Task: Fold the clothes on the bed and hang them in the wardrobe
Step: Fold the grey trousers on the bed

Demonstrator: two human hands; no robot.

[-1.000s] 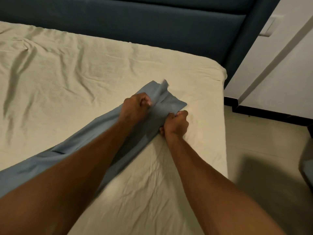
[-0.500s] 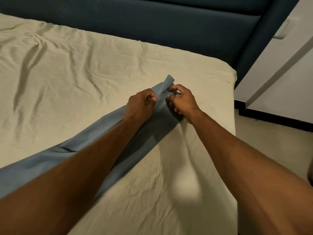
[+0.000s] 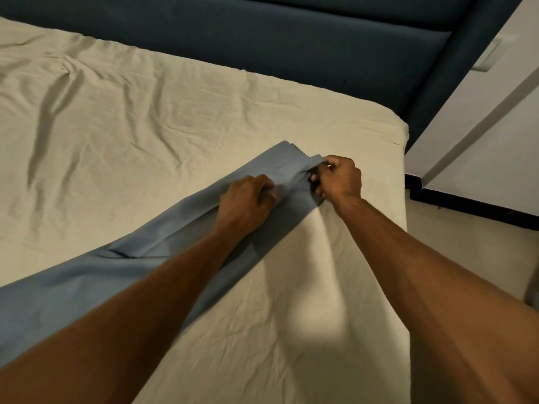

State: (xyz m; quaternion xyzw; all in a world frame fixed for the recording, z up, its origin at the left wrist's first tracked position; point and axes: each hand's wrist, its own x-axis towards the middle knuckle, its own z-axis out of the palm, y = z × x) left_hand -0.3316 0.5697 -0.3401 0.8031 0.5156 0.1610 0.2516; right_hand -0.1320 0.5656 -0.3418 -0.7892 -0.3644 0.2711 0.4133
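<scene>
- the blue garment (image 3: 122,266) lies in a long strip across the bed (image 3: 145,126), its end near the headboard (image 3: 262,39).
- my left hand (image 3: 248,199) grips it there.
- my right hand (image 3: 338,179) pinches its end.

Both arms reach forward, left hand (image 3: 248,199) and right hand (image 3: 339,179) curled in a grip.
</scene>
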